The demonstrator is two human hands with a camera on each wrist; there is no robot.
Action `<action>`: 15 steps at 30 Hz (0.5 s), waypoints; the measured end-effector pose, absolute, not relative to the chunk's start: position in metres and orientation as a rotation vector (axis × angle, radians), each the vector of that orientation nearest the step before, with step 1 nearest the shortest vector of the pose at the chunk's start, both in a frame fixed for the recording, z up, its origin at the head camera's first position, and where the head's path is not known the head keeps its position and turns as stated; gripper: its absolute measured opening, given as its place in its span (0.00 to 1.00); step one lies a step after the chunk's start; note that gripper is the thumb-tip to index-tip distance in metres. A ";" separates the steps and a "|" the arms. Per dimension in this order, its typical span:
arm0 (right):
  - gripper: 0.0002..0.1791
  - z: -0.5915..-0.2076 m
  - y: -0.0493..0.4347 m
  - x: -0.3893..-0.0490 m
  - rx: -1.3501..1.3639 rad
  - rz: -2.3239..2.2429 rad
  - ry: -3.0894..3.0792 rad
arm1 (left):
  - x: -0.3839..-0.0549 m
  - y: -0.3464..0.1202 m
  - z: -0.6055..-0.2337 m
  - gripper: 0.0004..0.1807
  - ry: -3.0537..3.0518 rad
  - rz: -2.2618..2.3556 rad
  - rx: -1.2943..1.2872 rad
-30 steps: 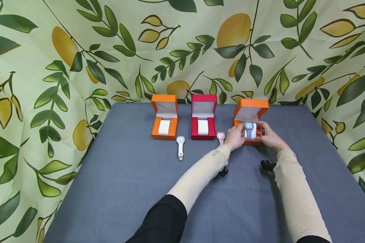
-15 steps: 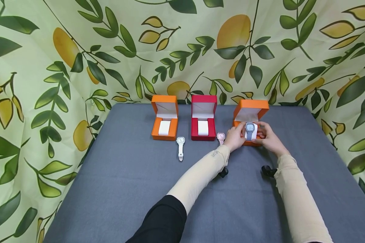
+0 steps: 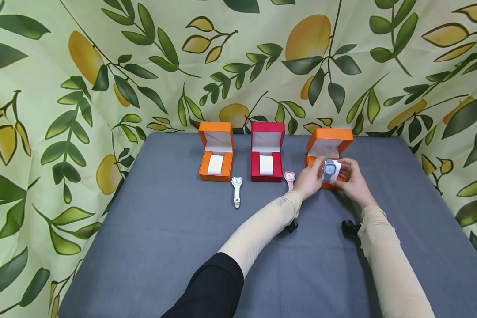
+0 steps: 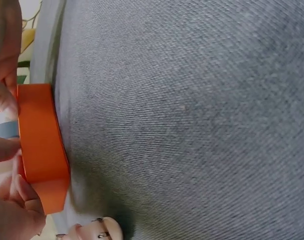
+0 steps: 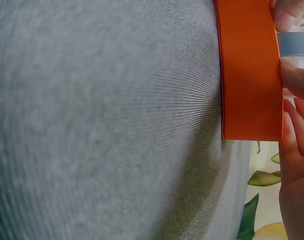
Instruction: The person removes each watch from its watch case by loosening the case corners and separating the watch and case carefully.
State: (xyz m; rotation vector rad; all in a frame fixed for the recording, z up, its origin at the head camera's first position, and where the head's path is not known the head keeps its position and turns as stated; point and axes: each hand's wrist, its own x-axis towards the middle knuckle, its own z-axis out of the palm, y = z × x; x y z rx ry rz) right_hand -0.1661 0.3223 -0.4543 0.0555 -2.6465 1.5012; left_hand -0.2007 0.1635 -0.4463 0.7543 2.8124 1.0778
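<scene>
A wristwatch with a blue-grey strap is wrapped around a white cushion. My left hand grips the cushion and watch from the left. On the other side, my right hand holds the cushion between thumb and fingers. Both are at the mouth of an open orange watch box. In the left wrist view, the blue-grey strap shows between fingers just past the box's orange wall. The right wrist view also shows the strap beside the box wall.
To the left stand an open red watch box and another open orange box, each with a white cushion. A white watch lies before them. A pink watch lies partly hidden by my left hand. Patterned cloth hangs behind.
The cushion with the blue-grey watch has shifted slightly to the right and turned a little between my hands. Both hands keep their hold. The boxes and the other watches stay where they were.
</scene>
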 end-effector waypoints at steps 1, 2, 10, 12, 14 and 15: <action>0.38 -0.454 0.322 -0.166 0.069 1.494 -2.635 | -0.201 0.163 -0.447 0.30 2.794 1.112 0.754; 0.38 -0.454 0.321 -0.166 0.084 1.495 -2.619 | -0.200 0.162 -0.447 0.29 2.772 1.149 0.753; 0.34 -0.455 0.317 -0.163 0.085 1.429 -2.567 | -0.197 0.153 -0.450 0.25 2.639 1.330 0.795; 0.33 -0.454 0.315 -0.163 0.108 1.417 -2.548 | -0.195 0.152 -0.450 0.25 2.638 1.343 0.807; 0.32 -0.454 0.313 -0.163 0.143 1.428 -2.501 | -0.194 0.151 -0.449 0.24 2.638 1.358 0.814; 0.31 -0.453 0.312 -0.163 0.162 1.436 -2.476 | -0.194 0.151 -0.448 0.23 2.639 1.364 0.818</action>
